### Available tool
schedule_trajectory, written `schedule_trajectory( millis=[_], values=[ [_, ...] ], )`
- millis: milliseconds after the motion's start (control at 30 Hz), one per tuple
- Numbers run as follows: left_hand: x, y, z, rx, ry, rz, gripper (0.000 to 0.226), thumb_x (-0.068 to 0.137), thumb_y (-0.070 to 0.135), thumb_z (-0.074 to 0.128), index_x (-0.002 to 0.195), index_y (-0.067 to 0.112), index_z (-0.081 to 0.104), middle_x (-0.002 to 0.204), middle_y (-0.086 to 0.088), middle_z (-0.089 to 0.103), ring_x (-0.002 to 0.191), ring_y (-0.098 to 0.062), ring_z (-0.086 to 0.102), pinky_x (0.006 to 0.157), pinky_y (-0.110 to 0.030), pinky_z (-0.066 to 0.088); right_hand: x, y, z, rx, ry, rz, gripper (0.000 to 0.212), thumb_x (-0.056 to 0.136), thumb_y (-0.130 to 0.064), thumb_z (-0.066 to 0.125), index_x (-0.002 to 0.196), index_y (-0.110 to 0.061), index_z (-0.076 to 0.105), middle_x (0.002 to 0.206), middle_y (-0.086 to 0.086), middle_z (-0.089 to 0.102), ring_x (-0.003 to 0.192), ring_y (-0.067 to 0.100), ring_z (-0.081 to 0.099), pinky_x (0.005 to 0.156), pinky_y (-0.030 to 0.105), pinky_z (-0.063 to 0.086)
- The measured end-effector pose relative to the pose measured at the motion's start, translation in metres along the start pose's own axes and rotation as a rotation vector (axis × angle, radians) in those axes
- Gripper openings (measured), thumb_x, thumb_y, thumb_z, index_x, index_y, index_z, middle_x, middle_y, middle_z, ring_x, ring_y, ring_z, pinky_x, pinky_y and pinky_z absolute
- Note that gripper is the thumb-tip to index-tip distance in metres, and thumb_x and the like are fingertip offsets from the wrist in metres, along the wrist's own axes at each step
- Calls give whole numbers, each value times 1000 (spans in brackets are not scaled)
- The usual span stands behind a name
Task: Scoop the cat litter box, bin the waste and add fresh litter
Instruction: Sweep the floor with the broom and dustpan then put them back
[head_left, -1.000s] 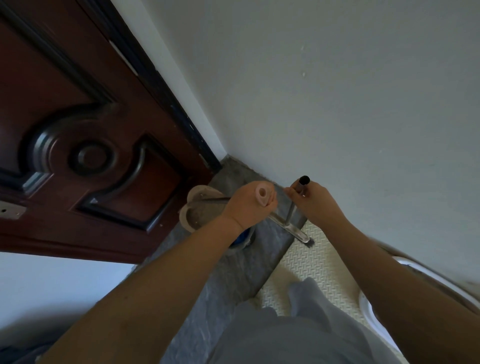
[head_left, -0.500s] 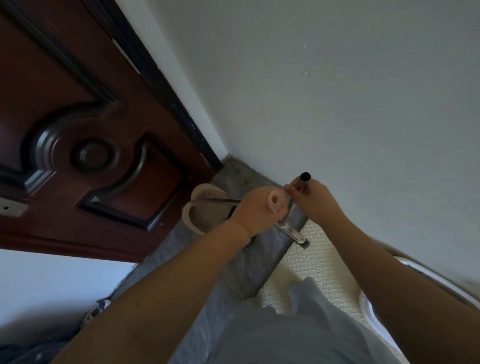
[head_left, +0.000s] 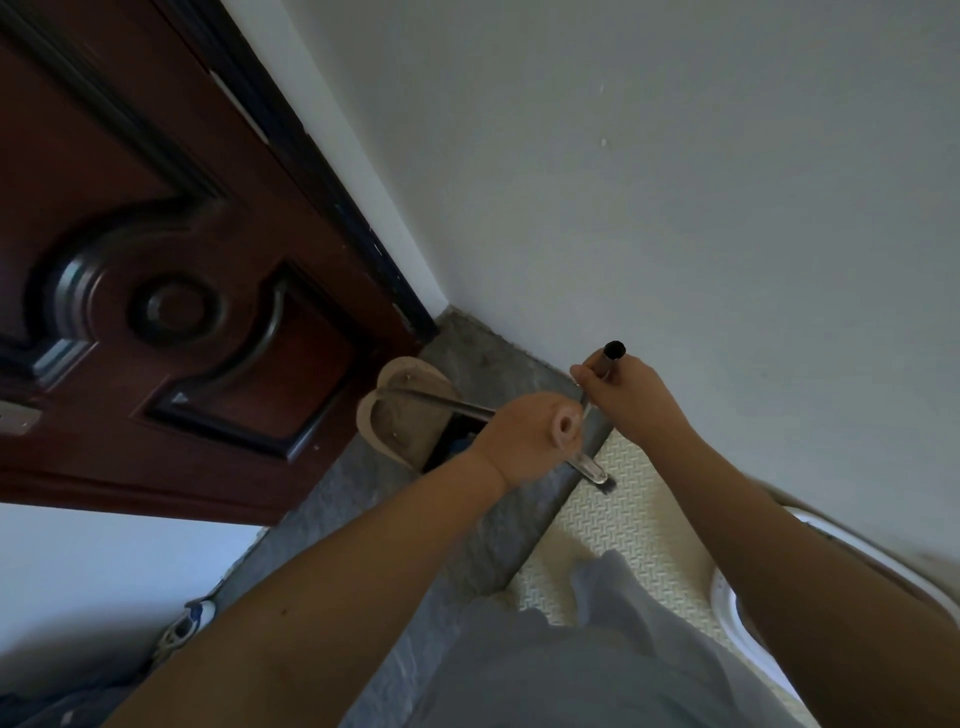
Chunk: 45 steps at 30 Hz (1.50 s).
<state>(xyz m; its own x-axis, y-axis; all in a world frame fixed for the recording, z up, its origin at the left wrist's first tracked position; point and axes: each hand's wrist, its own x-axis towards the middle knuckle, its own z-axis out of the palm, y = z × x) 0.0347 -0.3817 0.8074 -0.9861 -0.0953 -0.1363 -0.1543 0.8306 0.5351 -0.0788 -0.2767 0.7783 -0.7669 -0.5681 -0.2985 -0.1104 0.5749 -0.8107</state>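
Currently we stand over the grey threshold (head_left: 467, 535), looking down. Our left hand (head_left: 519, 441) hangs above its far end, fingers (head_left: 545, 410) curled into a tight fist round a pale handle (head_left: 565, 430) whose hollow end faces us. A thin metal rod (head_left: 447, 401) runs from that fist to a tan pan (head_left: 400, 415) over the threshold's far end, close against the door (head_left: 156, 260). We cannot tell if the pan rests on the floor. Its near side is dark, with something blue (head_left: 460, 446) inside.

A shiny bar (head_left: 589, 466) sticks out below the fist, crossing the threshold's right edge. Our right hand (head_left: 634, 397) is over that same edge, fingers wrapped round a dark tube (head_left: 612, 353), its black open top poking out above them.

Right of the threshold lies a cream embossed mat (head_left: 623, 519), then a white curved rim (head_left: 727, 608); we cannot tell whether that is the litter box. Left of the threshold's near end sits a laced shoe (head_left: 192, 621).
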Motion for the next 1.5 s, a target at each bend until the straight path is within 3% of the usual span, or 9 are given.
schedule_trajectory(
  millis=[233,500,600,700,800,933,1167,1333,1500],
  values=[
    [2,-5,-22,-81,151,-89,32,90,16,58,64,21,40,66,6,42,64,-16,45,69,-36,45,-2,-3,-2,-17,-1,9,31,91,-41,54,87,-10,59,82,11,63,78,24,60,61,26,40],
    [-9,-48,-109,-263,565,-193,43,89,-1,57,60,20,35,56,3,38,53,-8,44,61,-20,42,13,-33,-1,-63,-59,-86,16,92,-28,48,88,-15,57,86,9,65,82,24,62,65,25,44],
    [-19,-69,-135,-246,649,-192,31,89,8,56,62,6,40,59,-19,43,57,-28,48,66,-39,44,22,-50,7,-83,-85,-137,11,92,-22,50,93,-14,58,89,8,66,85,25,62,69,29,45],
    [-28,-89,-160,-330,726,-228,31,87,8,57,63,1,39,61,-20,44,61,-33,52,67,-46,49,30,-70,16,-87,-97,-200,10,94,-18,52,99,-14,58,95,6,66,87,21,62,67,19,43],
    [-35,-103,-187,-409,804,-229,34,88,-2,58,61,8,40,56,-2,42,53,-6,49,60,-23,46,39,-90,25,-63,-92,-256,7,94,-16,53,97,-21,56,90,-4,63,84,11,59,62,4,40],
    [-43,-116,-233,-491,901,-178,35,89,-8,56,62,10,42,57,0,44,51,0,53,52,-11,44,60,-122,36,-86,-93,-309,18,93,-14,54,89,-32,52,88,-11,62,84,6,62,70,10,43],
    [-41,-178,-314,-571,899,-54,38,90,-5,56,60,13,42,50,11,48,49,-4,51,52,-14,48,103,-182,73,-192,-67,-324,14,93,-17,55,91,-30,52,87,-10,62,78,14,66,80,37,53],
    [-26,-230,-357,-617,867,-16,36,91,2,58,61,14,42,63,-12,46,59,-29,49,61,-43,55,129,-220,112,-259,-27,-328,11,93,-20,56,99,-29,53,93,-5,65,81,16,65,82,39,51],
    [4,-257,-386,-617,809,61,36,91,3,58,61,15,42,60,-3,47,53,-13,52,53,-28,54,148,-247,140,-272,72,-345,10,93,-21,55,102,-25,52,92,-3,66,76,17,66,77,34,51]
  ],
)
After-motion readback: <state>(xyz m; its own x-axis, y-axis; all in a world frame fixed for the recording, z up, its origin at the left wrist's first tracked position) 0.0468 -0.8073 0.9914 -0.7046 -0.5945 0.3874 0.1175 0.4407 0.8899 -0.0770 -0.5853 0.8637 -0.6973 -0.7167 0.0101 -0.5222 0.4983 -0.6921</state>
